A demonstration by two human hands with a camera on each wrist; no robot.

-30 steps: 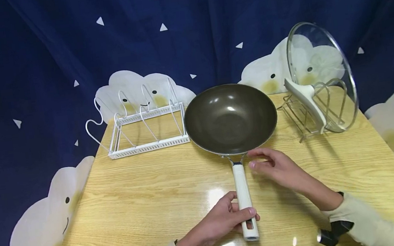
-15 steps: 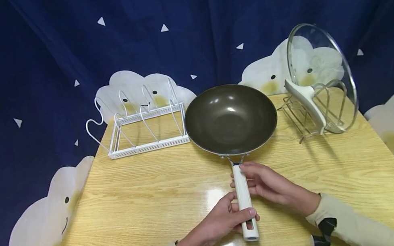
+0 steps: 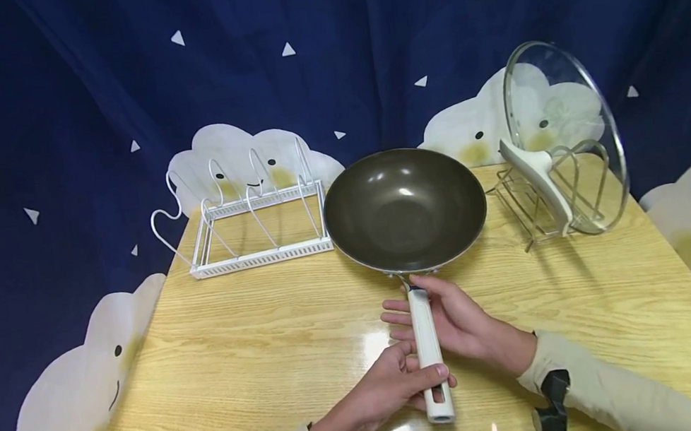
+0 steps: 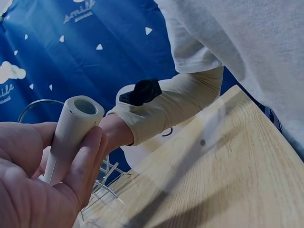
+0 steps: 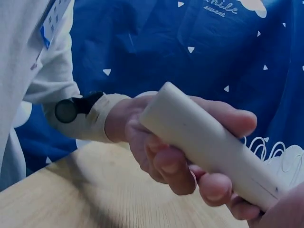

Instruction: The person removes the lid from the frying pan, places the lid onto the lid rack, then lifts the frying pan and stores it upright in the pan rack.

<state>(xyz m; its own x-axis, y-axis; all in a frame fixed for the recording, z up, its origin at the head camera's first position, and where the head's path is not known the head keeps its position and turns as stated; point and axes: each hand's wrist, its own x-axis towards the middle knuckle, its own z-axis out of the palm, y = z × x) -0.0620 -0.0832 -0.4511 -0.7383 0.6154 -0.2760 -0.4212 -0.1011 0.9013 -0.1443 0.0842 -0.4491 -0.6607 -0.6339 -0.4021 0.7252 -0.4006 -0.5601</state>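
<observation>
A dark frying pan with a deep, rounded bowl is at the middle of the head view, its white handle pointing toward me. Near the handle's end my left hand grips it, thumb on top and fingers curled beneath. My right hand lies against the handle from the right, closer to the bowl. Its fingers stretch out straight under the handle to the left, and its thumb is near the neck. In the left wrist view, the handle's hollow end sticks out of the left hand.
A white wire rack stands left of the pan on the wooden table. To the right, a metal wire stand bears a tilted glass lid with a white grip. A dark blue patterned curtain hangs behind.
My right hand has come left and down from beside the pan's neck, and its fingers have passed under the handle. My left hand and the pan have stayed in place.
</observation>
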